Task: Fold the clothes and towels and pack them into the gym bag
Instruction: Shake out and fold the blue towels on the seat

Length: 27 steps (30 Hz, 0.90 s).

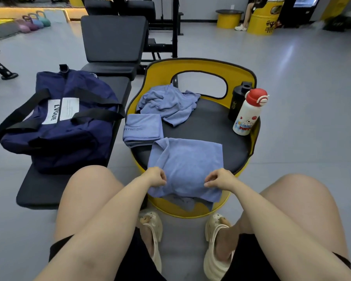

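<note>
On the yellow stool (195, 66), both hands pinching blue towel (187, 159), left hand (156, 176), right hand (219, 178), "FITNESS" towel (143, 127), "LVQUE" bag (61, 120).

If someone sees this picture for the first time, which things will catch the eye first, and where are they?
First, the two hands, left hand and right hand, pinching a blue towel on the near edge of the yellow drum seat. Then the navy gym bag on the black bench to the left, and the red-capped white bottle at the seat's right edge.

A white bottle (246, 114) and black shaker (238, 100) stand touching.
</note>
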Each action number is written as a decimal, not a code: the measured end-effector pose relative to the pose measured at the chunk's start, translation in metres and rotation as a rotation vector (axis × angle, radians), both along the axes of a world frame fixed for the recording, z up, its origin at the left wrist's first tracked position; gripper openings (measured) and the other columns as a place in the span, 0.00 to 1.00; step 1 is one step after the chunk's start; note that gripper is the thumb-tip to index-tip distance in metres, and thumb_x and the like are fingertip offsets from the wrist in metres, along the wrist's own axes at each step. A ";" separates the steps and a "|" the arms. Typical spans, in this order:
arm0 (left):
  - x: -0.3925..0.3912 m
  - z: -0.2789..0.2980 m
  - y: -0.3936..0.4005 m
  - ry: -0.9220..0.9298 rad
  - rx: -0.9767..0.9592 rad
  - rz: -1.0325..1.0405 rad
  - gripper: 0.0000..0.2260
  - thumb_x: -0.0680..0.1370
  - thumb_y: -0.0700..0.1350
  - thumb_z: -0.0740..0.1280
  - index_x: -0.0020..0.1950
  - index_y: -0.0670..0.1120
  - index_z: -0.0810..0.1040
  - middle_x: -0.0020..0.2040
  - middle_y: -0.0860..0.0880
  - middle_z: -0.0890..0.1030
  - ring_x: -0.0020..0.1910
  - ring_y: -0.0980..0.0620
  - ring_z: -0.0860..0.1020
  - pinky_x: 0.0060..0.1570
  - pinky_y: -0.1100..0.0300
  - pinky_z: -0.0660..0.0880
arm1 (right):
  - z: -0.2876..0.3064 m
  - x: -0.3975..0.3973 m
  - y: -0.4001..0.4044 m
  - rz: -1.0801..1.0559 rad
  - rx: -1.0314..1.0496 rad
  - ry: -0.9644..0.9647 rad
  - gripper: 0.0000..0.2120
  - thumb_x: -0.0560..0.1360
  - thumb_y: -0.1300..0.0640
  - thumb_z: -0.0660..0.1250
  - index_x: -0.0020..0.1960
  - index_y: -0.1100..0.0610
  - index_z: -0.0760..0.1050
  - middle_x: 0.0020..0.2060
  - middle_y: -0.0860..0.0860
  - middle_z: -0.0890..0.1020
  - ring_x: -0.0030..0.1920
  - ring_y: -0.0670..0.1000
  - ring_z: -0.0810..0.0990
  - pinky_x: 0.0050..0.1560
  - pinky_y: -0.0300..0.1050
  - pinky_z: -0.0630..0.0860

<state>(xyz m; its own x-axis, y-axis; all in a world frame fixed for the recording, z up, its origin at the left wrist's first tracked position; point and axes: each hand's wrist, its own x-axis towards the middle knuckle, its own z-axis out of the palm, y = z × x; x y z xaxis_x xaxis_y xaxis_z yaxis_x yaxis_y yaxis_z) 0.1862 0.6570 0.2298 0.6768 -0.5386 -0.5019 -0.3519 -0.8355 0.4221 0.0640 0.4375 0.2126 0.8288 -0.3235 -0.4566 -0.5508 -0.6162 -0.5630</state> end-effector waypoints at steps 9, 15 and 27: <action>0.070 0.063 -0.021 -0.002 -0.204 0.332 0.09 0.78 0.36 0.60 0.53 0.43 0.78 0.50 0.41 0.79 0.51 0.44 0.78 0.51 0.55 0.73 | 0.067 0.053 -0.045 -0.199 -0.142 -0.106 0.11 0.77 0.54 0.66 0.54 0.58 0.80 0.50 0.55 0.81 0.53 0.54 0.79 0.50 0.45 0.74; 0.097 0.069 -0.039 0.207 -0.132 0.386 0.14 0.82 0.40 0.52 0.68 0.45 0.66 0.57 0.39 0.76 0.46 0.47 0.73 0.45 0.57 0.69 | 0.077 0.086 -0.080 -0.211 -0.153 0.067 0.17 0.81 0.54 0.59 0.67 0.58 0.70 0.55 0.58 0.79 0.49 0.56 0.81 0.52 0.50 0.80; 0.113 0.039 -0.061 0.471 -0.387 0.756 0.09 0.83 0.39 0.55 0.50 0.41 0.74 0.44 0.46 0.82 0.47 0.50 0.77 0.48 0.62 0.72 | 0.029 0.122 -0.080 -0.486 0.105 0.048 0.17 0.80 0.57 0.62 0.65 0.66 0.69 0.55 0.61 0.77 0.52 0.59 0.79 0.57 0.54 0.78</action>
<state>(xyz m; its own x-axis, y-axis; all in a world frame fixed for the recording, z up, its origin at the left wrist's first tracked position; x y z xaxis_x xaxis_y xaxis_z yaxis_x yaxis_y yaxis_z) 0.2994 0.5963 0.2685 0.6871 -0.2287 -0.6897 0.4964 -0.5454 0.6754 0.1862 0.3571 0.2413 0.5708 -0.6174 -0.5413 -0.7868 -0.2227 -0.5757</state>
